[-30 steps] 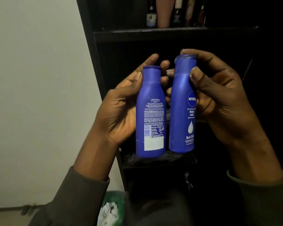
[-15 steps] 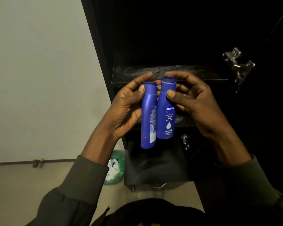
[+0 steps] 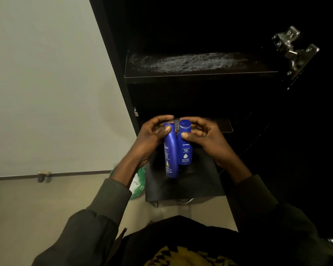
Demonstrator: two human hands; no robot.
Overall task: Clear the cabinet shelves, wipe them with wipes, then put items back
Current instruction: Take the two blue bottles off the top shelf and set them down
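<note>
While both bottles stand side by side in front of the dark cabinet [image 3: 112,54], the left hand [image 3: 152,139] grips the taller blue Nivea bottle [image 3: 170,156] and the right hand [image 3: 206,139] grips the shorter Nivea Body Milk bottle [image 3: 185,146], the two bottles touching. Above the hands a smeared shelf [image 3: 200,63] shows. Below the left wrist sits a green bag [image 3: 139,181].
</note>
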